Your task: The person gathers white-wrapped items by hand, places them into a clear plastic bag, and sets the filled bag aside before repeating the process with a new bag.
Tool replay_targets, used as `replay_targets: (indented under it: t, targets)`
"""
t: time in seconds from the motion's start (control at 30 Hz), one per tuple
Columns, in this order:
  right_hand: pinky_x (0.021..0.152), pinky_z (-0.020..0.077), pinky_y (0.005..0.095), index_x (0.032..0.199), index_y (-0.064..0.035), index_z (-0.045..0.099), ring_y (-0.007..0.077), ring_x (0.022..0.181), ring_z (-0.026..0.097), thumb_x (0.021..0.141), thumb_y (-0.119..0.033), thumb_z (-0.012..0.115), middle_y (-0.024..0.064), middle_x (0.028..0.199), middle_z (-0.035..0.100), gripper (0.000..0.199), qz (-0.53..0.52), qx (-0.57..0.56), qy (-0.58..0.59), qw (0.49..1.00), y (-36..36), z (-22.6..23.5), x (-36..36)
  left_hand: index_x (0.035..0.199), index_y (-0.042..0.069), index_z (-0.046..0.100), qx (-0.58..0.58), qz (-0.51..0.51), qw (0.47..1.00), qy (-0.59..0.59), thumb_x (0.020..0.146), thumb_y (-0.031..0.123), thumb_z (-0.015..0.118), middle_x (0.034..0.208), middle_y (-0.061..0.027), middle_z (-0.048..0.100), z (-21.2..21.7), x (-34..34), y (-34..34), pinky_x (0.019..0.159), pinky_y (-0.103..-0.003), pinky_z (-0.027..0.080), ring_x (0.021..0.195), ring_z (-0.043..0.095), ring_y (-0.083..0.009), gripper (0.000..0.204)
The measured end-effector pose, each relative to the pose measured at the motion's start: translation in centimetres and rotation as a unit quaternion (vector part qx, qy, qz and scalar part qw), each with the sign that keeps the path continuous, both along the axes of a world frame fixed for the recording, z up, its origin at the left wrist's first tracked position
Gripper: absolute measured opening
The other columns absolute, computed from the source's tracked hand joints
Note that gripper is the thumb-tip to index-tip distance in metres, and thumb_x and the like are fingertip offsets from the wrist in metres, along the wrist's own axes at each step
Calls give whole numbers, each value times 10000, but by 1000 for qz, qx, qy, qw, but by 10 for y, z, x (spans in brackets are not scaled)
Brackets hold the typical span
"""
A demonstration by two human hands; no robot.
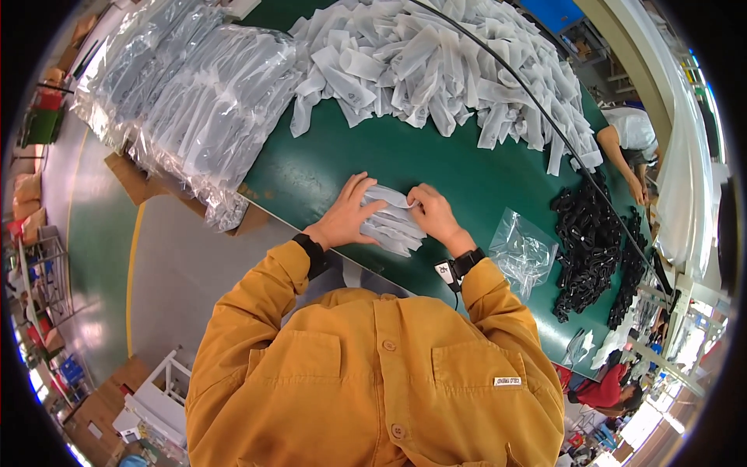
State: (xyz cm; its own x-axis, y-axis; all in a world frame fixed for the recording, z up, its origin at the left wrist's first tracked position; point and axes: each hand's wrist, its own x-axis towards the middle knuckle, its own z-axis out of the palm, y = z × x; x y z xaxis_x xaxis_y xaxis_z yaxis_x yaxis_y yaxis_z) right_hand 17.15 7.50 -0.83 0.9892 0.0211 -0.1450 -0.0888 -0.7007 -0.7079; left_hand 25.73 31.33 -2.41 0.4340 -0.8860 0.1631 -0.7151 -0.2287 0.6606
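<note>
A small stack of frosted plastic pouches [391, 226] lies on the green tabletop near its front edge. My left hand [348, 215] rests on the stack's left side, thumb and fingers spread over it. At the stack's upper right corner, my right hand [436, 213] pinches the edge of a frosted pouch [388, 196] between thumb and fingers. What is inside the pouches is too faint to make out. Both wrists wear black bands, and a small white device hangs by the right one.
A large heap of frosted pouches [436, 62] covers the table's far side. Clear bags packed with pouches [210, 101] fill the left end. An empty clear bag [523, 253] and a pile of black items [583, 241] lie right; beyond, another person's arm [622, 167] reaches in. A dark cable crosses above.
</note>
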Motion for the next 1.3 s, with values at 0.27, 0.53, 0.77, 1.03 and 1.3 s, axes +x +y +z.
replay_targets:
  t: [0.27, 0.53, 0.77, 1.03, 1.3]
  targets:
    - [1000, 374, 510, 1390, -76, 408, 423, 1241, 387, 624, -291, 828, 226, 1400, 360, 900, 94, -154, -135, 974, 48, 20, -20, 1183, 94, 546, -47, 29, 997, 52, 637, 255, 817, 1397, -203, 321, 2, -8, -9, 1085, -524, 299, 1325, 265, -453, 630]
    - [1022, 352, 505, 1418, -97, 390, 422, 1234, 384, 616, -300, 832, 247, 1433, 321, 938, 20, -108, -153, 982, 54, -8, -26, 1138, 63, 548, -140, 232, 947, 171, 835, 86, 587, 1199, -164, 521, -26, -11, -29, 966, -440, 396, 1125, 486, -348, 307]
    - [966, 405, 503, 1385, -108, 447, 425, 1172, 416, 614, -236, 813, 245, 1318, 414, 863, 13, -125, -178, 976, 59, -21, -23, 1007, 15, 592, -152, 112, 979, 77, 880, 2, 449, 1053, -168, 589, -31, 8, -34, 952, -392, 424, 1071, 543, -343, 192]
    - [914, 447, 469, 1352, -87, 489, 413, 1100, 456, 656, -180, 785, 238, 1205, 459, 762, -66, -65, -143, 985, 59, -1, -57, 1035, 7, 581, -168, 14, 973, 157, 889, 8, 421, 1041, -140, 593, -33, 7, -47, 973, -412, 416, 1096, 549, -320, 217]
    - [920, 448, 453, 1345, -93, 519, 414, 1107, 492, 708, -178, 771, 237, 1200, 478, 690, -400, -112, -113, 903, 43, 117, -237, 1167, 31, 545, -101, -61, 922, 369, 928, 134, 604, 1073, -57, 511, 32, -93, -147, 754, -275, 493, 925, 538, -149, 267]
